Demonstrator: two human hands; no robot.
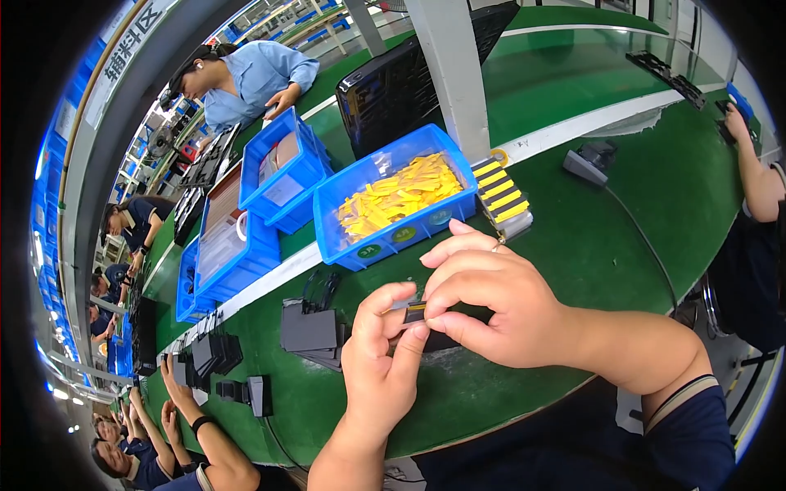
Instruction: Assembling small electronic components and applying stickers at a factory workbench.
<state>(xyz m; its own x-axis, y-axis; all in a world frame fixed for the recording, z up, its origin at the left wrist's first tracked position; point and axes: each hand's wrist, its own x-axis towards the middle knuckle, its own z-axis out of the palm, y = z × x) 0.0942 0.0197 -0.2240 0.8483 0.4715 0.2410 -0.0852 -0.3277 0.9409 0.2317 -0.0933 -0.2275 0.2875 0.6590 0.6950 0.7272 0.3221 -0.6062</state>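
Head view: a small black part (416, 312) with a yellow edge is held near mid-picture, above the green desk (589, 262). It is pinched from 7 o'clock by the left hand (381, 352), its grip narrowed to the part's thickness between thumb and forefinger. At the part's 3 o'clock end, the right hand's (499, 307) grip is likewise drawn close on it; how much is covered by the fingertips cannot be told. Yellow pieces (401, 196) are contained in a blue bin (434, 225) at 12 o'clock; flat black pieces (308, 329) are stacked at 9 o'clock. In judgement, the left pinch should be kept steady but light, edges should be squared before pressing, and pressure should be applied evenly, so that skewing is avoided.
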